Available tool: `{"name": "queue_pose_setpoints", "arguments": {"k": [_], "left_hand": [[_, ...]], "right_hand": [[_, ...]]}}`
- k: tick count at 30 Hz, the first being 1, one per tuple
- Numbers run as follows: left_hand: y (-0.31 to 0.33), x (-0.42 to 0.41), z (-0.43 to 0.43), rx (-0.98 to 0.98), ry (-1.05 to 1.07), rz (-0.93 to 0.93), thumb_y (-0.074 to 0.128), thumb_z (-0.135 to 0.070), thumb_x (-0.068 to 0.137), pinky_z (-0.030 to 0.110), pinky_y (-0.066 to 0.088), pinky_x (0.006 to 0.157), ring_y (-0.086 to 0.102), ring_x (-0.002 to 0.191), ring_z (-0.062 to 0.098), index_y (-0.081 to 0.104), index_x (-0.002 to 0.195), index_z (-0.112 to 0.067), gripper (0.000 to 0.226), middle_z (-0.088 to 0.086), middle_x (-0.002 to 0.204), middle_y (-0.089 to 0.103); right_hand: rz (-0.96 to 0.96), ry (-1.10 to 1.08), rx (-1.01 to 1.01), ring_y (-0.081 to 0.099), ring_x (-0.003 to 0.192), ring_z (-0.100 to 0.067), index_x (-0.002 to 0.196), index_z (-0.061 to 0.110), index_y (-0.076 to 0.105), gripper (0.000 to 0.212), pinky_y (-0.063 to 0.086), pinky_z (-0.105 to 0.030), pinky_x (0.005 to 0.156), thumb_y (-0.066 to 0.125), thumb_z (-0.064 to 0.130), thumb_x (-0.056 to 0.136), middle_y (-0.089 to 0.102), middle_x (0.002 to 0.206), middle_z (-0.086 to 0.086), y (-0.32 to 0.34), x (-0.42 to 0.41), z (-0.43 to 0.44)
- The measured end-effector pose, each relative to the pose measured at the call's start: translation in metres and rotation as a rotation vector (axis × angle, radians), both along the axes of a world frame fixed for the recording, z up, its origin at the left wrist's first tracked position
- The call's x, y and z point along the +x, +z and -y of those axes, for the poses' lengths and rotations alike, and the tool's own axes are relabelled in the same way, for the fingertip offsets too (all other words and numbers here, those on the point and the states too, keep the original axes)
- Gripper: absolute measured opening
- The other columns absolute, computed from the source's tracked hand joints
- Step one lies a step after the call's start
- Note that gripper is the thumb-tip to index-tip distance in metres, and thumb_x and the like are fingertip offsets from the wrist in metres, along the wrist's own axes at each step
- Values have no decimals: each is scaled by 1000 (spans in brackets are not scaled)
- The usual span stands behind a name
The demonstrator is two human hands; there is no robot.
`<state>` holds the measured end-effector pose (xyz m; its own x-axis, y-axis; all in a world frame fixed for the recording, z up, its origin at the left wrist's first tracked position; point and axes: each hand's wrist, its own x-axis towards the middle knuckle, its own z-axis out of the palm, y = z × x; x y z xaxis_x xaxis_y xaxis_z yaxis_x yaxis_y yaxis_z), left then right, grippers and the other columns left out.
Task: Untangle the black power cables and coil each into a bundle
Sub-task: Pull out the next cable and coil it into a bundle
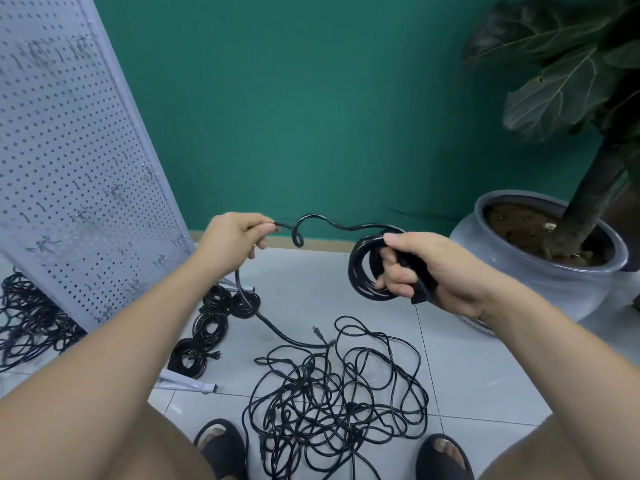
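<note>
Above tiled floor, right grip clasps a coil, left grip pinches its loose cable.

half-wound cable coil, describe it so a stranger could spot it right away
Start at the big grey plant pot on the right; just left of it the right hand grips a small tight ring of black cable. Unlike the loose tangle on the floor and the finished bundles by the pegboard, it is held in the air.
</note>
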<state>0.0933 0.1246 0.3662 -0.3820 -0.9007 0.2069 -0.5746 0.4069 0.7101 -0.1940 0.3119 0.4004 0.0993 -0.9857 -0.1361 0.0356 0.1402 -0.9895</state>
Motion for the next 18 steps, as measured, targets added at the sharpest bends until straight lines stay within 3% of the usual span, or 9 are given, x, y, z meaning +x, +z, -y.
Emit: {"name": "queue_pose_setpoints", "arguments": {"k": [4,8,12,15,18], "left_hand": [[-16,20,20,72,34,217,59,-35,107,28,47,59,67,64,14,78,90,-32,26,-3,76,73],[-30,14,27,80,40,381,56,-38,109,27,47,66,68,75,18,76,91,-29,28,-6,82,77],[-46,-7,15,35,-4,560,61,-36,106,37,54,94,68,110,25,75,121,-32,21,1,124,76],[-41,-31,-13,-34,-122,440,60,-11,98,36,48,109,62,127,19,65,141,-31,48,-4,140,67],[-23,-57,-54,133,-193,-58,44,0,95,36,49,109,69,113,9,69,128,-29,50,-10,119,76]], "right_hand": [[-10,-117,-23,41,57,-24,86,16,53,32,47,-50,106,56,39,108,33,67,-6,1,-15,-1],[1,-175,-37,40,56,-25,86,14,52,32,51,-47,105,53,34,111,35,66,-5,0,-11,-1],[-3,-155,-40,44,55,-24,86,14,52,32,48,-52,103,52,34,111,36,64,-6,1,-1,2],[-42,-114,-38,45,55,-25,87,11,51,31,48,-53,104,51,30,112,36,64,-7,1,9,0],[-31,-112,-38,44,55,-25,87,10,51,31,49,-50,104,49,28,113,36,63,-7,3,16,0]]}}
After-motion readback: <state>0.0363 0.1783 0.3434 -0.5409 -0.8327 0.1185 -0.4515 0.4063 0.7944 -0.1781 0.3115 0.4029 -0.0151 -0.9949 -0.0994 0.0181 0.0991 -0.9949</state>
